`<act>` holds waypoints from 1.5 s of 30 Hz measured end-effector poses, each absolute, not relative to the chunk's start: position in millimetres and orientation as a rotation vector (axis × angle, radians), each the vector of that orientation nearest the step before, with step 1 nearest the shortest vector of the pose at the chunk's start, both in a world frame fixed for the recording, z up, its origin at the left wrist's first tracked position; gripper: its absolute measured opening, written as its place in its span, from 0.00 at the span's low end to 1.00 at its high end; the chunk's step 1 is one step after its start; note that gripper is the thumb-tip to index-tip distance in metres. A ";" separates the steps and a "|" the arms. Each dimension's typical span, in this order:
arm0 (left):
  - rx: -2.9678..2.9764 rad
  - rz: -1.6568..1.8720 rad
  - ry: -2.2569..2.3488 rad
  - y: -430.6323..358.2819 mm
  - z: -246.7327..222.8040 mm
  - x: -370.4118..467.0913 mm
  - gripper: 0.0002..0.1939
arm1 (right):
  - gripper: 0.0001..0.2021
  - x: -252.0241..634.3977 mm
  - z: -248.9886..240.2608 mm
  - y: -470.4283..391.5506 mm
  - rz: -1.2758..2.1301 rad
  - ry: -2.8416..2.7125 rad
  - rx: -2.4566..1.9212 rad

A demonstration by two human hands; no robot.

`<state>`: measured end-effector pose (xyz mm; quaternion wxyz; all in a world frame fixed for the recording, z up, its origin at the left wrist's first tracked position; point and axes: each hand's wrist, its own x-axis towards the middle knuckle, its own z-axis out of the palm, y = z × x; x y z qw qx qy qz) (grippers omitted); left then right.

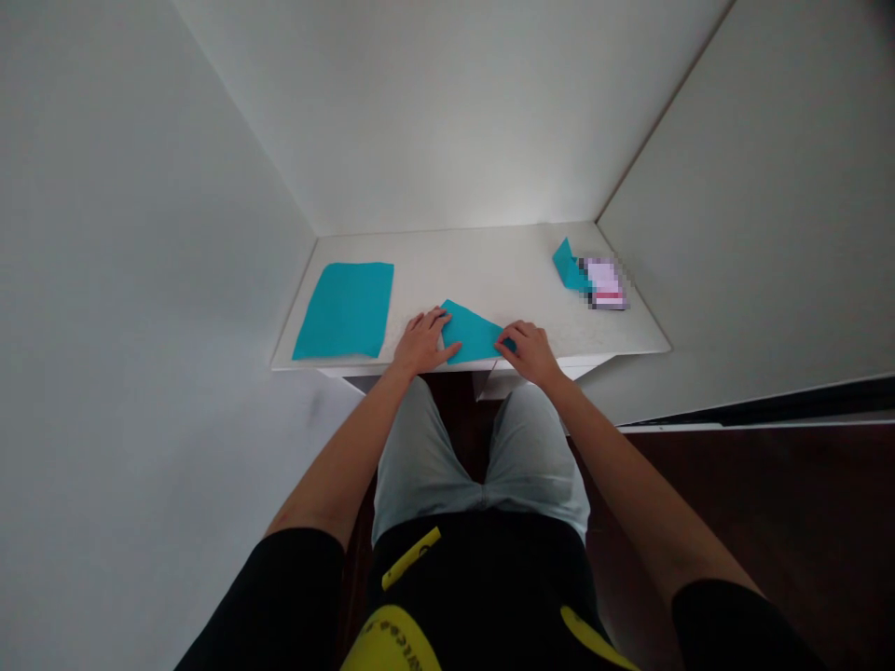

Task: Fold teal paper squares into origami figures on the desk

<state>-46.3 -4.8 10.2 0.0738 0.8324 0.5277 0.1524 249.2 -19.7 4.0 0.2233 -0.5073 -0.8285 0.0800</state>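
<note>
A folded piece of blue paper [470, 334], pointed at its top left and tapering to the right, lies at the front edge of the white table. My left hand [423, 342] rests on its left end with the fingers spread and the thumb on the paper. At the right end, my right hand [526, 349] pinches the paper's corner between thumb and fingers. That corner is partly hidden by the fingers.
A larger blue sheet [348, 309] lies flat on the left of the white table [454, 256]. At the back right, a small folded blue piece [568, 266] touches a blurred pinkish item [605, 283]. Walls enclose the table's left, back and right.
</note>
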 end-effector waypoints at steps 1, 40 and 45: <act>2.501 0.472 1.590 -4.8 9.3 -45.9 0.35 | 0.13 247.8 4.6 -18.8 0.172 -2.270 -1.457; 2.252 0.618 1.651 3.8 11.5 -59.2 0.35 | 0.22 294.6 28.7 47.5 0.551 -2.544 -1.360; 2.272 0.603 1.624 3.2 14.9 -58.1 0.25 | 0.09 285.1 34.0 3.3 0.160 -2.497 -1.371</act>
